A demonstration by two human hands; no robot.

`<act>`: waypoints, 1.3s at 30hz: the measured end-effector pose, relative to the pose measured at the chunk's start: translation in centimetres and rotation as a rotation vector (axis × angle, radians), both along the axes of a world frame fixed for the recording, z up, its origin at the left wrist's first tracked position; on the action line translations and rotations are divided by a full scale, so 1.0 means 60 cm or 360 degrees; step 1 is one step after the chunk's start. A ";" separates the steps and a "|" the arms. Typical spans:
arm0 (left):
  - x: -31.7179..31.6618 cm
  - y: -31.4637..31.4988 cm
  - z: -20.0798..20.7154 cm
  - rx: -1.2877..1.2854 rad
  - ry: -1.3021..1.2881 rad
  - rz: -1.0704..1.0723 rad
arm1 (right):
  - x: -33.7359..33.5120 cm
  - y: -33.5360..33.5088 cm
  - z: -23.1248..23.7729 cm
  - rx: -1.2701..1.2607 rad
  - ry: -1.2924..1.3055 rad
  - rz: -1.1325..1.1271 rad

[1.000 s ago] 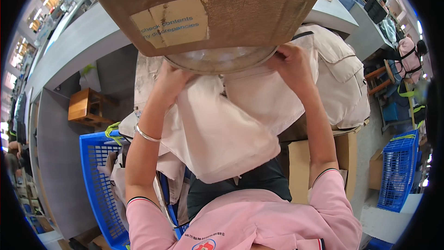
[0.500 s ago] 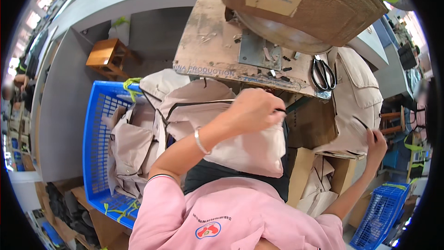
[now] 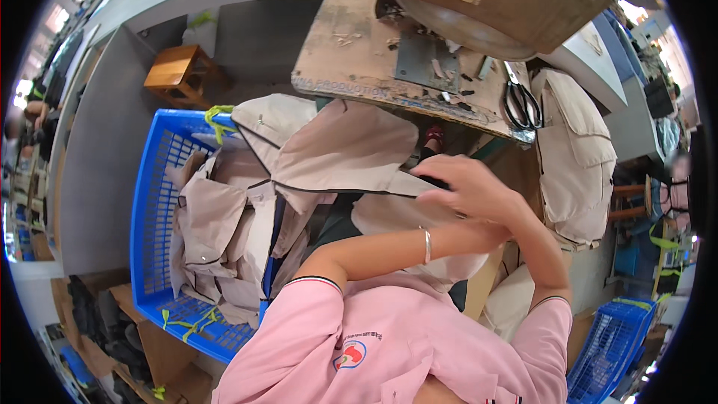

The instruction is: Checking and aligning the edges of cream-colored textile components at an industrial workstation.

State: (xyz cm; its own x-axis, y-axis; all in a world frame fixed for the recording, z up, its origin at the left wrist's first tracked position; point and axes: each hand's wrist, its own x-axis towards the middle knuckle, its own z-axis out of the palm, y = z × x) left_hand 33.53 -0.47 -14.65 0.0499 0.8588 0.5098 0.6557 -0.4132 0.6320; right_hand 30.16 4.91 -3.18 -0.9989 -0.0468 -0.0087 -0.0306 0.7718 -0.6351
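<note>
My forearms cross over my lap, the right on top. My right hand (image 3: 467,188) is closed at the thumb and fingers around the pointed end of a beige fabric bag piece (image 3: 351,146) with black edging. The piece stretches taut from the blue basket (image 3: 146,217) at left. My left hand (image 3: 488,235), its wrist wearing a silver bangle, lies beneath my right wrist; its fingers are hidden. More beige fabric (image 3: 396,217) rests over my lap below the forearms. Several beige bag pieces (image 3: 213,213) fill the basket.
A worn wooden work board (image 3: 336,52) ahead carries black-handled scissors (image 3: 521,105), a metal plate (image 3: 426,67) and scraps. A big cardboard box (image 3: 508,4) overhangs it. A beige backpack (image 3: 572,157) stands at right. A wooden stool (image 3: 179,71) is far left, another blue basket (image 3: 609,352) lower right.
My right hand has left the backpack at right and come across to the fabric's pointed end. My left hand has moved right and down, under the right wrist. The fabric has shifted toward the basket.
</note>
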 end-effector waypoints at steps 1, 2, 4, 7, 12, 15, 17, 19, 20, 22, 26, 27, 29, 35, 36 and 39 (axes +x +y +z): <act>0.012 -0.004 0.004 -0.0502 -0.0170 -0.0283 | -0.014 -0.010 -0.024 -0.0014 -0.0149 0.0130; 0.009 -0.014 0.018 -0.0503 -0.0167 -0.0281 | -0.025 -0.013 -0.055 -0.0035 -0.0292 0.0268; -0.020 -0.054 0.057 -0.1060 -0.0356 -0.0512 | -0.023 -0.022 -0.099 -0.0020 -0.0212 0.0429; -0.072 -0.131 0.066 -0.0541 -0.0468 -0.0591 | -0.017 -0.033 -0.104 0.0450 -0.0299 0.0407; -0.171 -0.224 0.072 0.0438 -0.0138 0.0913 | 0.006 0.015 -0.058 0.0311 -0.0134 -0.0160; -0.235 -0.210 0.031 0.0044 -0.0115 0.1326 | 0.014 0.014 -0.030 0.0081 -0.0084 -0.0408; -0.274 -0.203 0.007 -0.0222 -0.0158 0.0868 | 0.025 0.013 -0.021 -0.0085 0.0068 -0.0550; -0.282 -0.190 0.018 -0.0340 -0.0363 0.0758 | 0.022 0.009 -0.013 0.0006 0.0172 -0.0621; -0.283 -0.177 0.030 -0.0471 -0.0575 0.0644 | 0.023 0.011 -0.008 0.0102 0.0259 -0.0688; -0.298 -0.158 0.051 -0.0392 -0.0620 0.0552 | 0.026 0.029 0.006 0.0161 0.0340 -0.0703; -0.333 -0.128 0.168 -0.0420 -0.0900 0.0368 | 0.015 0.057 0.054 0.0091 0.0614 -0.0667; -0.344 -0.117 0.185 -0.0413 -0.0882 0.0319 | 0.013 0.071 0.062 0.0116 0.0629 -0.0710; -0.371 -0.095 0.209 -0.0579 -0.0786 0.0227 | 0.003 0.103 0.071 0.0138 0.0571 -0.0542; -0.452 -0.036 0.227 -0.0920 -0.1084 0.0213 | -0.058 0.160 0.070 0.0117 0.0618 -0.0653; -0.466 -0.027 0.226 -0.1019 -0.1138 0.0233 | -0.069 0.165 0.066 0.0167 0.0687 -0.0644; -0.489 -0.003 0.220 -0.1022 -0.1330 0.0255 | -0.099 0.192 0.034 0.0085 0.0644 -0.0745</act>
State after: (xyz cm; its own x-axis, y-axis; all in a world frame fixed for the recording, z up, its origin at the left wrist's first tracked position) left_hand 4.16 -0.65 -1.45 -0.2437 0.9444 -0.2209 -0.0697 0.2101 0.9752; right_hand 24.22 16.42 -1.15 -0.8380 0.3871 0.3846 0.0887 0.7920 -0.6040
